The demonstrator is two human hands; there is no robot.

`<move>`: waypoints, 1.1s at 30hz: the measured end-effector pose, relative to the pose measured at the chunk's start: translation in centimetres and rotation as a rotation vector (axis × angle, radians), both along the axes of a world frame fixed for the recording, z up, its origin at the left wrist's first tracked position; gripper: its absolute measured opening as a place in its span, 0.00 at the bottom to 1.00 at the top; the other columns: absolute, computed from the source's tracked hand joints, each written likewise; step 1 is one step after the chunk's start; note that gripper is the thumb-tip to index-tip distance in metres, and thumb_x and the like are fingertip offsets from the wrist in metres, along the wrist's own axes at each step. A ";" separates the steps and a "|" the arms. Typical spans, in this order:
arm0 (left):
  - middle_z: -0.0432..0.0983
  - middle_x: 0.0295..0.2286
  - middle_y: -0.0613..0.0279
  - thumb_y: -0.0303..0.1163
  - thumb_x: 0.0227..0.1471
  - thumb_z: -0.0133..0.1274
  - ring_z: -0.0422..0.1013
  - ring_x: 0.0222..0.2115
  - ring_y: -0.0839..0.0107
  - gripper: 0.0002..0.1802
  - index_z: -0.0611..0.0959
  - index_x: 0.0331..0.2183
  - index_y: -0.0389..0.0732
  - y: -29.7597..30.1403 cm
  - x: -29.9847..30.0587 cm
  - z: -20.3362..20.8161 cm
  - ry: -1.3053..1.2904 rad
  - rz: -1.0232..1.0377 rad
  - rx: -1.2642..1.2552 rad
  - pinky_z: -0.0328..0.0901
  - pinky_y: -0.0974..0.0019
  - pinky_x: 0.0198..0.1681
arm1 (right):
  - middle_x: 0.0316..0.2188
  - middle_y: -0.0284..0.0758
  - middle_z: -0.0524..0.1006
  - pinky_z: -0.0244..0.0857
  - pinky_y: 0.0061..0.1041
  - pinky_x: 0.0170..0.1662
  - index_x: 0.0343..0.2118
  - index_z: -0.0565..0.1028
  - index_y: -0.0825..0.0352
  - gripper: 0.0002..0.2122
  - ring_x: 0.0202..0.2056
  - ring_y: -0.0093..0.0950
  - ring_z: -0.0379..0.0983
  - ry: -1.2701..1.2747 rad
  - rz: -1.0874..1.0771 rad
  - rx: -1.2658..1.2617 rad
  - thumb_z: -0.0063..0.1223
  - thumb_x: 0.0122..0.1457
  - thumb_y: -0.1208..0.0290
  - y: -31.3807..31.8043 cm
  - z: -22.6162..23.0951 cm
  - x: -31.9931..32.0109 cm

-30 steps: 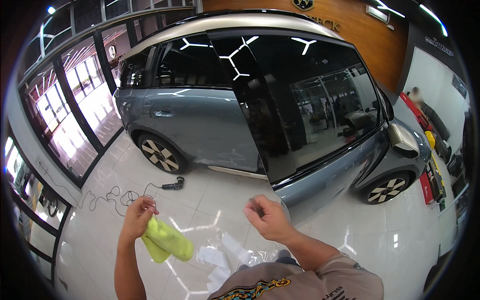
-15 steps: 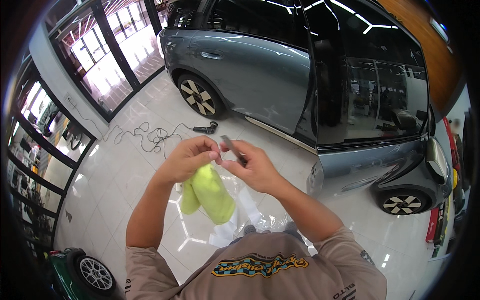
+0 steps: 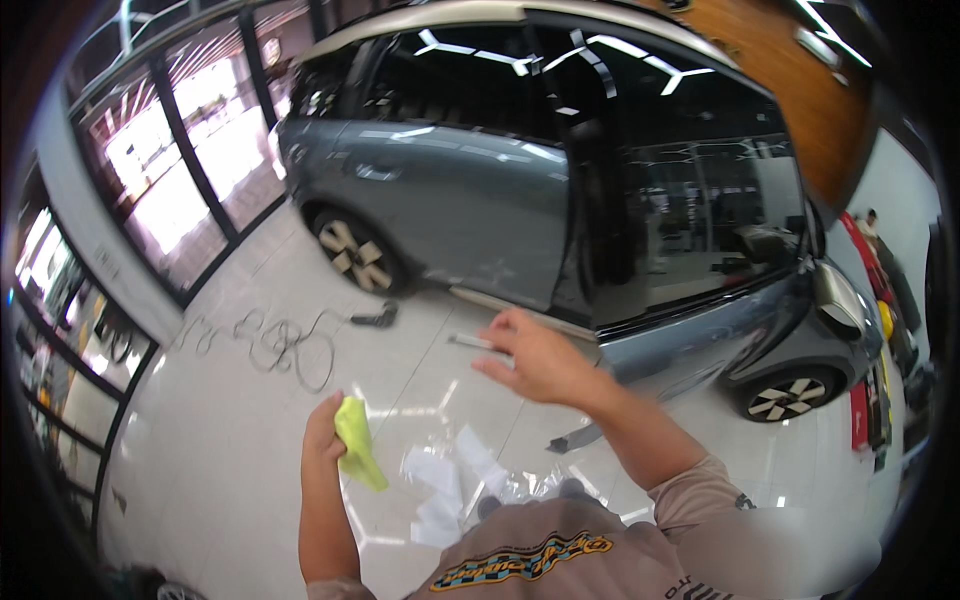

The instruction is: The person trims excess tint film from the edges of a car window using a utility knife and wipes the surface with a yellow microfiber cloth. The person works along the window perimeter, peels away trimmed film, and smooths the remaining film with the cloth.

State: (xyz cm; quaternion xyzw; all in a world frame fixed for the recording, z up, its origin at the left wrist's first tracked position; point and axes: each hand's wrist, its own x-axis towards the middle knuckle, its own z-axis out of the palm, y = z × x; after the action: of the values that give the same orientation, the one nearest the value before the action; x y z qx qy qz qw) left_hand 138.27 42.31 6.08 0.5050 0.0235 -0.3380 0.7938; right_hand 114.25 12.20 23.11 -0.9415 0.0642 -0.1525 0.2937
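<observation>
On the left, my left hand (image 3: 322, 428) is closed around a yellow-green cloth (image 3: 360, 445), which hangs down over the floor. My right hand (image 3: 545, 362) is in front of the car's side and grips a thin, silver-grey flat tool (image 3: 478, 342) between its fingers. The tool's exact kind is blurred. Beyond both hands stands a grey-blue car (image 3: 470, 195), with a front door (image 3: 690, 350) swung open. Below my right forearm a grey pointed thing (image 3: 570, 440) shows, partly hidden by the arm.
A black corded power tool (image 3: 375, 318) lies by the rear wheel, its cable (image 3: 285, 345) looped across the tiles. White sheets (image 3: 435, 485) and clear plastic film (image 3: 530, 487) lie near my feet. Glass doors (image 3: 190, 150) line the left.
My hands have parted: the left moved left and down with the cloth, the right moved rightward with the tool. The view has also shifted, and the grey pointed thing has come into sight.
</observation>
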 end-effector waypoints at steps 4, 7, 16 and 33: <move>0.77 0.41 0.53 0.32 0.62 0.51 0.75 0.42 0.63 0.15 0.74 0.47 0.31 -6.1 -1.9 7.5 -0.281 -0.063 -0.383 0.71 0.59 0.48 | 0.47 0.42 0.75 0.70 0.41 0.45 0.47 0.78 0.66 0.15 0.43 0.43 0.76 0.301 -0.081 -0.070 0.52 0.64 0.61 -1.2 -0.7 -3.0; 0.76 0.46 0.50 0.27 0.60 0.50 0.74 0.47 0.60 0.20 0.71 0.52 0.29 -11.4 -4.5 18.0 -0.646 0.065 -0.579 0.68 0.59 0.55 | 0.47 0.43 0.76 0.71 0.41 0.45 0.48 0.77 0.66 0.15 0.43 0.43 0.76 0.240 -0.031 -0.081 0.51 0.63 0.64 -1.2 -3.2 -4.9; 0.63 0.58 0.34 0.46 0.65 0.50 0.63 0.60 0.47 0.38 0.62 0.62 0.26 -33.9 -9.1 33.7 -1.749 0.532 0.279 0.58 0.56 0.63 | 0.35 0.39 0.79 0.71 0.31 0.38 0.43 0.79 0.69 0.10 0.33 0.35 0.77 0.066 0.172 0.367 0.57 0.61 0.71 -8.8 -6.1 -16.2; 0.80 0.38 0.45 0.44 0.67 0.44 0.77 0.42 0.53 0.24 0.72 0.54 0.35 -36.1 -13.9 25.8 -1.343 0.522 0.180 0.68 0.57 0.46 | 0.33 0.39 0.78 0.72 0.22 0.34 0.57 0.71 0.70 0.19 0.29 0.24 0.75 -0.427 0.164 0.038 0.45 0.62 0.86 -27.7 8.2 -19.2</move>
State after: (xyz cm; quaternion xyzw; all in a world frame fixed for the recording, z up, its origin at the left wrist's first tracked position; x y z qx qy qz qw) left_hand 124.38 6.20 31.90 0.6450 -0.3216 0.2487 0.6470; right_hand 95.04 -15.46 31.32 -0.8842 -0.0733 -0.3226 0.3299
